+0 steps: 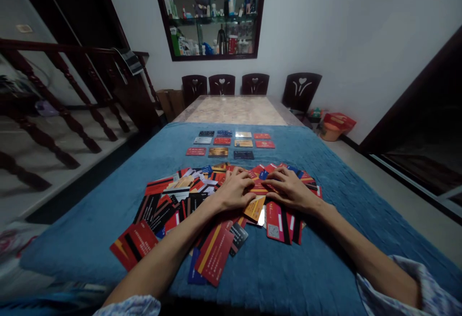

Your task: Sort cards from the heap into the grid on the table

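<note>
My left hand (234, 190) lies on a spread pile of plastic bank-style cards (189, 191), fingers stretched over the red ones in the middle. Just to its right, my right hand (290, 190) rests on the same pile with its fingers apart, pointing inward. Between the hands a yellow card (254, 208) shows. Below my right hand is a red card with a black stripe (275, 222). Nearer to me, a red card with a yellow stripe (215, 254) overlaps a blue one (195, 272). My palms hide some of the pile.
Beyond the pile, single cards lie in rows, including a gold card (218, 152) and a dark card (243, 155). A blue cloth (306, 268) covers the near table; the marble top (234, 108) shows behind. Chairs (301, 90) stand around the far end, a wooden railing (68, 99) left.
</note>
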The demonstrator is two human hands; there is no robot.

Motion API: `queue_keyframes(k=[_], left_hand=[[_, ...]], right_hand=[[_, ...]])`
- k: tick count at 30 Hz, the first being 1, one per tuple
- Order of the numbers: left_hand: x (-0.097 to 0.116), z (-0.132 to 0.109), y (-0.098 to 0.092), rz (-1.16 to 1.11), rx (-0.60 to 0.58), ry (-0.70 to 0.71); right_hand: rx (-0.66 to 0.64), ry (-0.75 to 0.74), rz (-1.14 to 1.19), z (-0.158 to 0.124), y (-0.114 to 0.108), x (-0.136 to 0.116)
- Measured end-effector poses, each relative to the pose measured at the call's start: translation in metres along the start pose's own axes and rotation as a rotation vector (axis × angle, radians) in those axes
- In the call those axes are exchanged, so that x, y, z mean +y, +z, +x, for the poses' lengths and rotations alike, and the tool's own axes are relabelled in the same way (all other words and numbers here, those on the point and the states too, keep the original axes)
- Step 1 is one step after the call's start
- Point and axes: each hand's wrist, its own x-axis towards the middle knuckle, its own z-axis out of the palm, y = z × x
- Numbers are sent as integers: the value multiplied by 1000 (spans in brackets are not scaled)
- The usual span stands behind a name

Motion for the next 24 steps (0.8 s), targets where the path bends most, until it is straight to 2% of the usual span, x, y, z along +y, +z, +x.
queue_keyframes(k=[6, 11, 17, 24], left_hand=[[-4, -1, 1, 14, -2, 34], [-5, -2, -2, 127, -2, 107], [-6, -2, -4, 204, 122, 112], [-17, 3, 4, 20, 269, 56]], right_hand=[[19, 9, -1, 2, 0, 0], [48, -8, 3, 2, -3, -1], [140, 8, 19, 3, -2, 0], [313, 59, 69, 7, 9, 0]])
